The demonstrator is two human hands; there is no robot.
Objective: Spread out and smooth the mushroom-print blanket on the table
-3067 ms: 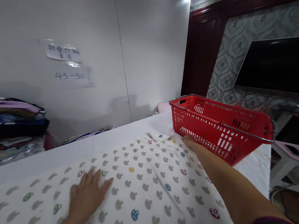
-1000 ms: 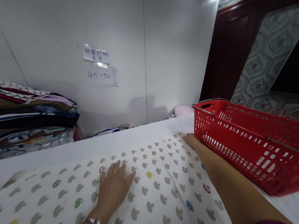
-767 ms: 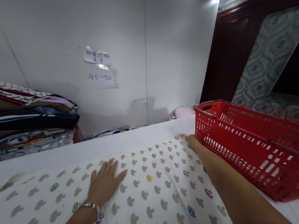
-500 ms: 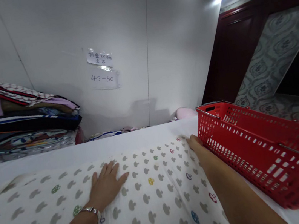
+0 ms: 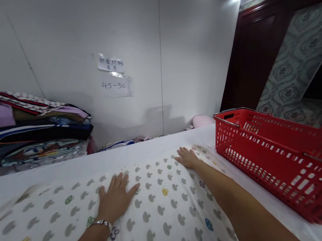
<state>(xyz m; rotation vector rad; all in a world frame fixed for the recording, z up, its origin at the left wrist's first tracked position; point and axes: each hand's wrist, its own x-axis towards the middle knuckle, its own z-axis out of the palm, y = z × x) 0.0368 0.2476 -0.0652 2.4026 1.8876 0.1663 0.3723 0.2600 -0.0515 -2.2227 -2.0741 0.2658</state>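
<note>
A white cloth [image 5: 157, 228] printed with grey and coloured mushrooms lies spread over the white table [image 5: 153, 148]. Flat on its left-middle part rests my left hand [image 5: 115, 198], fingers spread, with a silver bracelet at the wrist. My right hand [image 5: 187, 158] lies palm down near the cloth's far right part, its fingers apart. Neither hand grips anything. At the left the cloth's edge is turned up a little, showing a darker patch.
A red plastic basket [image 5: 262, 153] with metal handles stands at the right on the table. Beyond the table at left is a pile of folded fabrics [image 5: 41, 128]. Paper signs [image 5: 116, 84] hang on the grey wall. A pink rounded thing [image 5: 202, 120] shows behind the table's far edge.
My right hand has moved left from the cloth's far right corner onto its surface, and its fingers have spread. My left hand stays in place. The view has shifted slightly.
</note>
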